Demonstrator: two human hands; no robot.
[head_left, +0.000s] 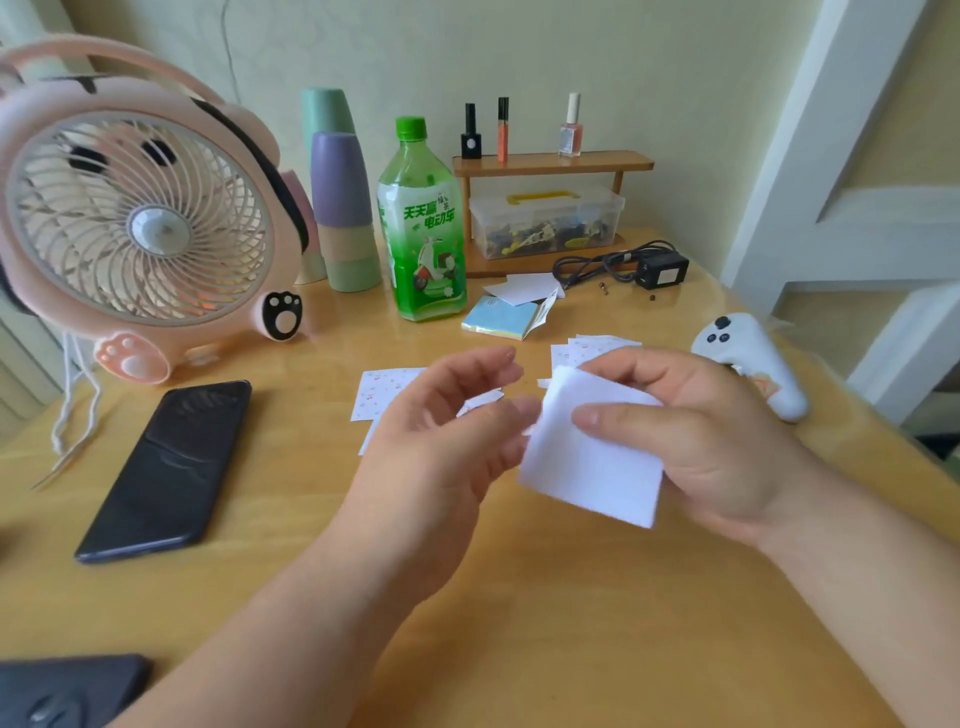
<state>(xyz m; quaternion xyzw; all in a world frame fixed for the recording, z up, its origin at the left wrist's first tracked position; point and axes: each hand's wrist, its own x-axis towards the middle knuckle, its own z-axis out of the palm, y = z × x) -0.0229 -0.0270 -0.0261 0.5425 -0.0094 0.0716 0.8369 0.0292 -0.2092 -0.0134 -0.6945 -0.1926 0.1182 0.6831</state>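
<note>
A plain white square sheet of thin matte paper (592, 467) is held above the glossy yellow wooden worktop (519, 597). The right hand (717, 447) pinches it, with the thumb flat on its face and the fingers behind. The left hand (441, 431) is loosely curled just beside the sheet's left edge, holding nothing; motion blur hides whether it touches. Small flat squares of dotted patterned paper (384, 389) lie on the worktop behind both hands. A smooth black slab-shaped phone (166, 467) lies to the left.
</note>
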